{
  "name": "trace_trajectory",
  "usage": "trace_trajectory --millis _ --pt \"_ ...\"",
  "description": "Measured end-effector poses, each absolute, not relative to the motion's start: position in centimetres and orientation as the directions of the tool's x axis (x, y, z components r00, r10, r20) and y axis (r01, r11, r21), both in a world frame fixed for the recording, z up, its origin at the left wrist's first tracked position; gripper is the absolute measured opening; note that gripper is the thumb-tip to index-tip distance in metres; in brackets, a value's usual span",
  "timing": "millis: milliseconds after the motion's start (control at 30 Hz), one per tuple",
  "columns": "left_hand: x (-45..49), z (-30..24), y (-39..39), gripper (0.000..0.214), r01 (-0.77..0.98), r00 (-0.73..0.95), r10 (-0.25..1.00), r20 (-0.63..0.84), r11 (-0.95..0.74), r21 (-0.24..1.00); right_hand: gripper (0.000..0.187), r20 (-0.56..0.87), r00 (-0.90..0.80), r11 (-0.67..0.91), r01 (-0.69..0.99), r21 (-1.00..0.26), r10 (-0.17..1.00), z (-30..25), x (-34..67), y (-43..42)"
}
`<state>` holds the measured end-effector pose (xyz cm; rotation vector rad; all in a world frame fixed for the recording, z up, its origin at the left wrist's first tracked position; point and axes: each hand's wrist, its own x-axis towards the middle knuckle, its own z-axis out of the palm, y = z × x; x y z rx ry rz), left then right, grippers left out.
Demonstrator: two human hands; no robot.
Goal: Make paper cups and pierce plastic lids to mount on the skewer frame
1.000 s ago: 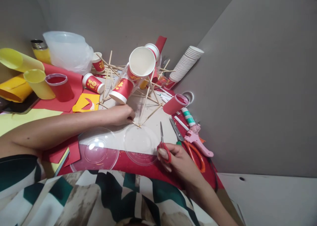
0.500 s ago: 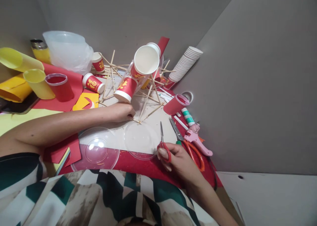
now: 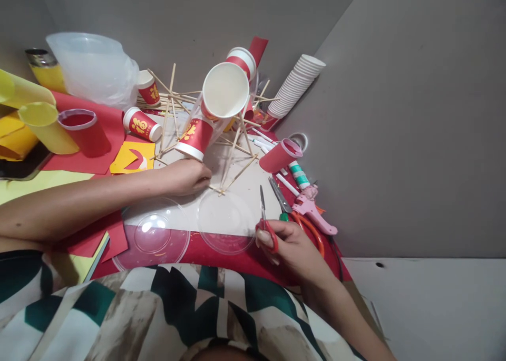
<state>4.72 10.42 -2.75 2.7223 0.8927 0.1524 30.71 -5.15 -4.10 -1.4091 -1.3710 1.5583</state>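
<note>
Stick frame (image 3: 241,175), seemingly joined, with cups (image 3: 226,90) above, stands just beyond your left grip (image 3: 192,176), which pinches its near stick (image 3: 215,190), while your right grip (image 3: 291,243) holds scissors (image 3: 263,208), the clear lid (image 3: 226,221) between looking unattached.

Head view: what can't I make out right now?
All in the head view:
Left hand: its fingertips are hidden by the hand itself, so their grip on the stick is unclear.
Orange scissors: the handles are partly hidden by the right hand.
Black slab: cut off by the left edge and partly covered by the orange roll.
</note>
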Motion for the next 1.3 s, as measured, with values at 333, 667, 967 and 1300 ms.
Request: trace_trajectory --millis 333,667,967,1300 --pt "4.8 -2.0 6.8 0.026 0.611 0.765 0.640 0.076 -0.757 0.232 0.049 -0.294 -0.270 -0.191 0.350 -0.917 0.917 -2.3 30.0 -5.2" --pt "6.3 0.1 2.8 0.037 0.023 0.865 0.499 -0.051 0.062 0.998 0.051 -0.309 -0.444 -0.138 0.375 -0.917 0.841 -1.6 28.7 -4.9" --pt "6.5 2.0 1.7 0.041 -0.116 0.819 0.573 -0.034 0.224 0.968 0.051 -0.353 -0.562 -0.388 0.060 -0.920 0.748 -1.5 29.1 -4.4" --pt "6.4 3.7 1.9 0.037 -0.298 0.767 0.641 0.032 0.310 0.903 0.052 -0.194 -0.677 -0.452 -0.227 -0.863 0.710 -2.2 29.5 -5.8"
